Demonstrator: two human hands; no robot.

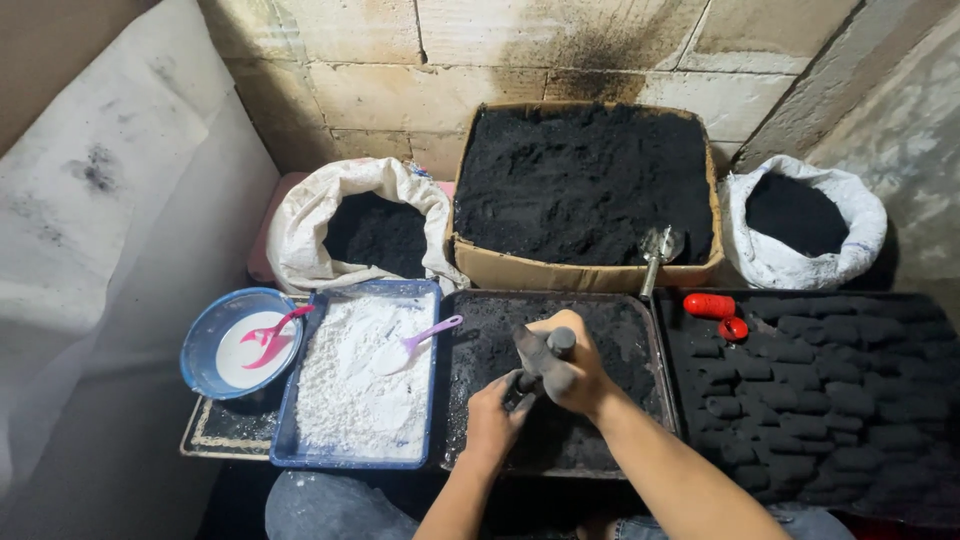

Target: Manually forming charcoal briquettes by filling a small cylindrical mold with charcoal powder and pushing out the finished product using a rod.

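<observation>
Both my hands work over a dark tray (655, 360) of black powder straight in front of me. My right hand (572, 372) is closed around the top of a short dark metal cylinder tool (548, 350) that stands upright in the powder. My left hand (493, 412) grips the lower part of the same tool, just below and to the left. Both hands are smeared with black dust.
A blue tray (292, 440) of white powder with a purple spoon (420, 340) lies left; further left a blue bowl (200, 345) with a pink spoon. Right, a black tray (900, 300) holds several black pressed lumps and a red cylinder (709, 305). Behind: cardboard box (580, 272) and two sacks of black powder.
</observation>
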